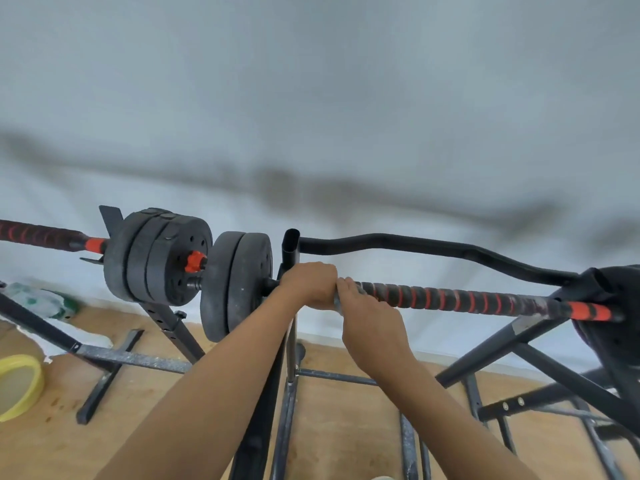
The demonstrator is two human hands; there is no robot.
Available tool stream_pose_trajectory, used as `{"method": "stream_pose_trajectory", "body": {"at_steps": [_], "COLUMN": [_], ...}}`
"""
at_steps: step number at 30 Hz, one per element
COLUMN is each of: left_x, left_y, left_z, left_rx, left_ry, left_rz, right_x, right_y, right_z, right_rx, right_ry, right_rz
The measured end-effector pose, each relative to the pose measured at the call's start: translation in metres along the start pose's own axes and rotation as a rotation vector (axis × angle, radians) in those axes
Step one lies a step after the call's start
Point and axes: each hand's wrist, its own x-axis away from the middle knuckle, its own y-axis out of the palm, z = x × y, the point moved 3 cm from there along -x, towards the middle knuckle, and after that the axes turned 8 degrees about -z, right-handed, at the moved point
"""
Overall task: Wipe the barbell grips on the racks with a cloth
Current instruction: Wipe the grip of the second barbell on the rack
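A barbell with a black grip wound in red stripes (460, 299) lies across a black rack (502, 337) in front of me. My left hand (310, 284) grips the bar just inside its left weight plates (239, 282). Right beside it, my right hand (367, 317) curls round the grip's left end with a sliver of grey cloth (337, 303) showing under its fingers. Most of the cloth is hidden. A second barbell (41, 235) with the same striped grip rests on another rack (169, 323) at the left.
A curved black handle bar (433, 245) runs behind the grip. More black plates (156, 254) hang on the left barbell, close to the near plates. Rack legs and crossbars spread over the wooden floor. A yellow ring (24, 386) lies at the far left. A pale wall stands behind.
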Motion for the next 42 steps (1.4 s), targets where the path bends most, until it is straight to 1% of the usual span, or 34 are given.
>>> {"method": "stream_pose_trajectory", "body": {"at_steps": [1, 2, 3, 5, 6, 7, 8, 10, 14, 17, 18, 19, 20, 21, 22, 24, 26, 27, 29, 30, 31, 34, 35, 36, 37, 39, 40, 42], "left_x": [0.000, 0.002, 0.007, 0.017, 0.020, 0.022, 0.022, 0.021, 0.009, 0.005, 0.005, 0.005, 0.005, 0.006, 0.008, 0.014, 0.021, 0.022, 0.021, 0.019, 0.015, 0.000, -0.005, -0.008, -0.011, -0.009, -0.005, 0.008], "left_y": [-0.002, -0.003, -0.003, 0.003, 0.006, 0.008, 0.009, 0.005, -0.005, -0.009, -0.010, -0.011, -0.010, -0.009, -0.006, 0.005, 0.016, 0.019, 0.015, 0.010, 0.006, 0.002, 0.004, 0.006, 0.007, 0.006, 0.005, 0.007], "left_z": [0.000, 0.000, -0.001, 0.000, 0.002, 0.005, 0.008, 0.014, 0.007, 0.005, 0.005, 0.006, 0.005, 0.005, 0.005, 0.006, 0.015, 0.019, 0.022, 0.021, 0.020, 0.011, 0.008, 0.007, 0.006, 0.007, 0.009, 0.010], "left_rx": [0.023, 0.034, 0.012, -0.109, -0.141, -0.139, -0.126, -0.132, -0.073, 0.114, 0.180, 0.222, 0.235, 0.222, 0.172, 0.005, -0.074, -0.090, -0.114, -0.118, -0.105, 0.051, 0.089, 0.119, 0.137, 0.099, 0.068, 0.005], "left_ry": [0.017, 0.038, 0.061, 0.068, 0.054, 0.025, -0.021, -0.093, -0.045, 0.020, 0.026, 0.032, 0.037, 0.036, 0.018, -0.050, -0.062, -0.075, -0.144, -0.162, -0.153, -0.062, -0.042, -0.027, -0.018, -0.025, -0.027, -0.020], "left_rz": [0.005, 0.060, 0.168, 0.357, 0.413, 0.434, 0.420, 0.332, 0.055, -0.221, -0.263, -0.256, -0.209, -0.111, 0.027, 0.264, 0.401, 0.422, 0.380, 0.334, 0.257, -0.090, -0.167, -0.208, -0.214, -0.158, -0.078, 0.176], "right_x": [-0.001, -0.005, -0.011, -0.021, -0.024, -0.025, -0.025, -0.023, -0.015, -0.008, -0.006, -0.005, -0.008, -0.012, -0.017, -0.028, -0.030, -0.028, -0.019, -0.017, -0.016, -0.017, -0.016, -0.014, -0.011, -0.002, 0.001, -0.006], "right_y": [-0.002, -0.006, -0.011, -0.017, -0.019, -0.020, -0.019, -0.013, -0.006, -0.001, 0.000, -0.001, -0.002, -0.004, -0.007, -0.013, -0.013, -0.010, -0.003, -0.001, 0.002, 0.009, 0.008, 0.008, 0.007, 0.007, 0.006, -0.002], "right_z": [0.002, 0.004, 0.006, 0.007, 0.005, 0.004, 0.003, 0.002, 0.002, 0.005, 0.006, 0.009, 0.012, 0.016, 0.020, 0.022, 0.022, 0.021, 0.019, 0.018, 0.017, 0.018, 0.017, 0.017, 0.018, 0.017, 0.016, 0.018], "right_rx": [0.000, -0.003, 0.007, 0.039, 0.045, 0.046, 0.047, 0.041, -0.001, 0.030, 0.049, 0.063, 0.072, 0.071, 0.063, 0.040, 0.012, 0.006, 0.009, 0.007, -0.005, -0.037, -0.026, -0.009, 0.005, 0.022, 0.030, 0.053], "right_ry": [0.004, 0.013, 0.018, 0.029, 0.035, 0.039, 0.039, 0.043, 0.053, 0.041, 0.038, 0.037, 0.037, 0.042, 0.052, 0.080, 0.097, 0.101, 0.094, 0.088, 0.083, 0.068, 0.067, 0.069, 0.069, 0.054, 0.045, 0.036], "right_rz": [-0.008, -0.014, -0.027, -0.044, -0.047, -0.047, -0.050, -0.044, 0.013, 0.041, 0.044, 0.040, 0.025, 0.000, -0.017, -0.041, -0.056, -0.050, -0.005, 0.022, 0.041, 0.089, 0.095, 0.093, 0.082, 0.054, 0.039, 0.004]}}
